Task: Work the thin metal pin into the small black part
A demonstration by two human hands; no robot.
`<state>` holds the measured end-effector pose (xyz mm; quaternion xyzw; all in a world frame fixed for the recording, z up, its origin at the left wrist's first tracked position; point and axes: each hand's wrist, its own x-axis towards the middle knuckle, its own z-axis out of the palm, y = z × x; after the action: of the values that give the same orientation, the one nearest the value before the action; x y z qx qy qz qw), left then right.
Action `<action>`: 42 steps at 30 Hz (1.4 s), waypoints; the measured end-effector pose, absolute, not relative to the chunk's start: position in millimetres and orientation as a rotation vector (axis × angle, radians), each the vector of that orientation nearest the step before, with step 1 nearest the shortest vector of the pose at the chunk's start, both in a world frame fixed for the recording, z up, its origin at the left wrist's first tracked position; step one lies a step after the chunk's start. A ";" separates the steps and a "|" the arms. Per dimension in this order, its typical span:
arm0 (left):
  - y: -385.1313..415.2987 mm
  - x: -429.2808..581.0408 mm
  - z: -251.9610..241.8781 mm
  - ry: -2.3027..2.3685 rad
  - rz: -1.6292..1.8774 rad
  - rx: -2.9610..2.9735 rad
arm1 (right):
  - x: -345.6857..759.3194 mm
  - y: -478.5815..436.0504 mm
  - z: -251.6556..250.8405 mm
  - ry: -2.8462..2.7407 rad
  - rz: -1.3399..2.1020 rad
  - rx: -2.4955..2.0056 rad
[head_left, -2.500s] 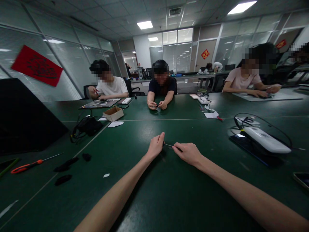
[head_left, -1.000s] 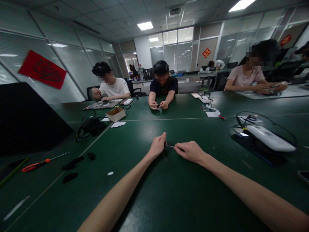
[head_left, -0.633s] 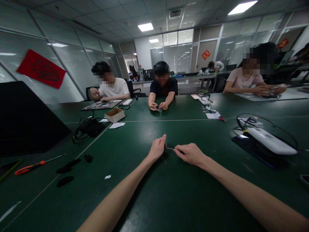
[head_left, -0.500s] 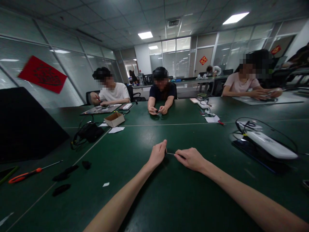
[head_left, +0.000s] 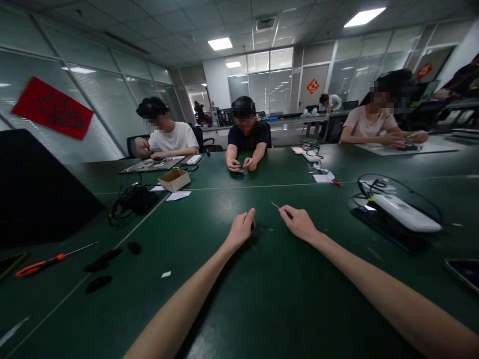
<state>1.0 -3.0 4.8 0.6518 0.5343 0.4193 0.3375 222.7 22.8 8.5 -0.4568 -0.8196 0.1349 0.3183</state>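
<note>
Over the middle of the green table (head_left: 224,294), my left hand (head_left: 241,230) is closed around a small dark object (head_left: 253,226), mostly hidden by the fingers. To its right, my right hand (head_left: 297,222) pinches a thin metal-shafted tool (head_left: 275,205), whose tip points up and to the left. A dark part of that tool shows between the fingers; its exact kind is unclear. A gap separates the tool's tip from the left hand. Both forearms reach in from the near edge.
An orange-and-black screwdriver (head_left: 41,265) and several dark pieces (head_left: 99,283) lie at left, near a black panel (head_left: 41,189). A cardboard box (head_left: 174,180) stands beyond. At right, a white device (head_left: 406,212) rests on a dark slab (head_left: 389,232). Co-workers (head_left: 245,134) sit opposite.
My hands have moved apart. The tool's shaft reached the object in my left hand before; now it is clear of it and angled upward. The whole view has shifted slightly.
</note>
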 end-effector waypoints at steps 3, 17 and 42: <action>-2.3 -1.3 4.6 1.394 1.078 1.563 | 225.1 20.9 9.2 -2.357 0.294 -1.053; -2.7 1.6 4.8 1.417 1.085 1.742 | 216.9 7.7 12.0 -2.637 0.066 -0.835; -6.1 2.6 9.3 1.422 1.103 1.824 | 213.5 2.0 17.3 -2.665 0.062 -0.881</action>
<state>2.6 -6.1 9.3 0.6824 0.5317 0.4125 0.2856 213.5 2.0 17.3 -0.3094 -0.9360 0.0216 0.1663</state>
